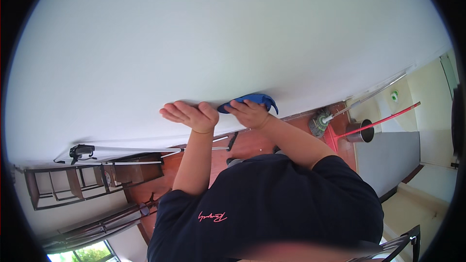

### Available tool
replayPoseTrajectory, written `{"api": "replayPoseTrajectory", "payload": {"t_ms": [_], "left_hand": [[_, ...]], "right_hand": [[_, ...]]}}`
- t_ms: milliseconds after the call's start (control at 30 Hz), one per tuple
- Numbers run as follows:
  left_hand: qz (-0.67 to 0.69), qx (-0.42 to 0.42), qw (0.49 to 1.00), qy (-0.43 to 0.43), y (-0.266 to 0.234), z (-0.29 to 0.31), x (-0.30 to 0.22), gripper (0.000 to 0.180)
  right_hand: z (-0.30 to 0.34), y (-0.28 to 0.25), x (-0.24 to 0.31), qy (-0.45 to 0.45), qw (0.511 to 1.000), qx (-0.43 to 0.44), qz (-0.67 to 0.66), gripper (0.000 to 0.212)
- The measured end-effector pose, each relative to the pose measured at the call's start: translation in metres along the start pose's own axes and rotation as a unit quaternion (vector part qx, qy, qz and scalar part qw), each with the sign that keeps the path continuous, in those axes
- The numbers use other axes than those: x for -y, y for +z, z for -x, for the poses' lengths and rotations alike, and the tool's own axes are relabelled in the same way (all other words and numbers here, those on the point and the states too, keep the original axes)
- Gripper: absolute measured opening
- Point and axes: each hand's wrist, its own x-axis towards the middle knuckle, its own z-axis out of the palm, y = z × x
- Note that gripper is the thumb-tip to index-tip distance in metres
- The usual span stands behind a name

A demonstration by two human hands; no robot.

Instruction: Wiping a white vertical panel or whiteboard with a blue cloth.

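Both my arms reach forward to a broad white wall (233,34). My left hand (191,116) lies against it with the fingers stretched out and holds nothing. Just to its right, my right hand (247,114) presses a folded blue cloth (257,100) onto the wall. The cloth sticks out beyond the fingers, and one corner hangs loose on the right side. Part of the cloth is hidden behind the right hand.
To the right, a grey mop (319,122) leans by the wall, near a red long-handled tool (378,125) and a metal bucket (360,133). At left are a light stand or tripod (82,153) and a shelf unit (73,183). The floor (257,148) is reddish.
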Motion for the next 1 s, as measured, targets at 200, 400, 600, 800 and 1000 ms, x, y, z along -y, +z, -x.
{"api": "replayPoseTrajectory", "payload": {"t_ms": [200, 400, 600, 800, 1000], "left_hand": [[0.024, -0.013, 0.999, -0.022, -0.006, 0.008, 0.014, 0.066], [0.072, 0.022, 0.997, -0.028, -0.019, 0.009, 0.01, 0.066], [0.104, 0.098, 0.99, 0.002, -0.069, -0.025, 0.054, 0.057], [0.103, -0.033, 0.991, -0.081, -0.095, -0.084, 0.14, 0.055], [0.03, -0.07, 0.997, -0.028, -0.075, -0.078, 0.161, 0.056]], "right_hand": [[0.004, -0.036, -0.061, 0.193, 0.968, -0.152, -0.056, 0.06], [-0.057, -0.032, 0.001, 0.336, 0.897, -0.253, -0.136, 0.063], [-0.108, -0.047, 0.014, 0.175, 0.961, -0.201, -0.072, 0.046], [-0.209, -0.134, -0.035, 0.245, 0.929, -0.26, -0.093, 0.05], [-0.27, -0.138, 0.016, 0.266, 0.926, -0.261, -0.051, 0.059]]}}
